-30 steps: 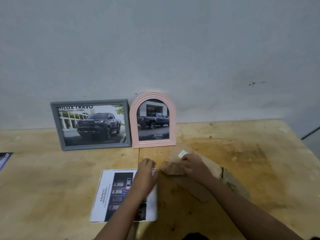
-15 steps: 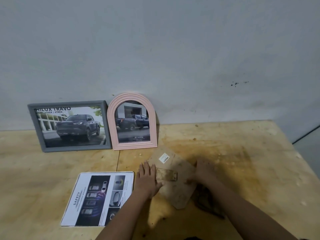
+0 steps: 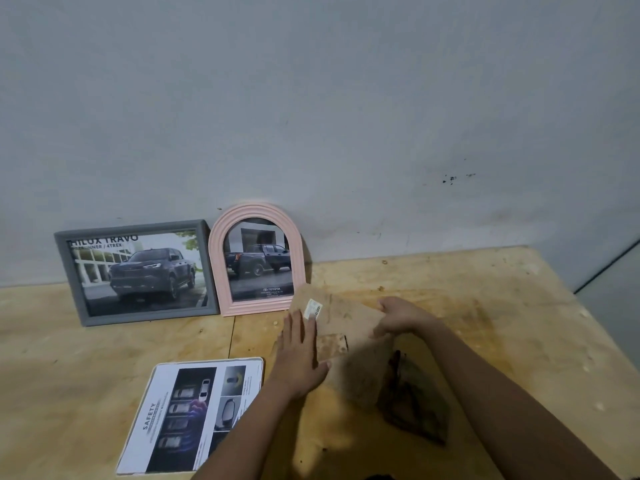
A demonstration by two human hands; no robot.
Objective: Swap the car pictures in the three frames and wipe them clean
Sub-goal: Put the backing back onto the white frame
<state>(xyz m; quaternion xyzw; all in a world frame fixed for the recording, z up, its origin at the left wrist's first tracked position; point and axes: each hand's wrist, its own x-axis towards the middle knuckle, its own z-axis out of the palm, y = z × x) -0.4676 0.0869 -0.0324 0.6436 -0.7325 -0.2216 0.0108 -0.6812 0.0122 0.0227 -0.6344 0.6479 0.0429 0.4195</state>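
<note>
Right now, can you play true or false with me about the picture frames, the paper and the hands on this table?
1. The grey rectangular picture frame stands left of the pink arched picture frame. True.
2. The white printed safety sheet sits inside a frame. False: it lies loose and flat on the wooden table.
3. The left hand rests on the brown backing board with straight fingers. True.
4. The pink arched picture frame is empty. False: it holds a photo of a dark pickup truck.
5. The small barcode sticker is stuck on the grey frame. False: it is on the brown backing board.
</note>
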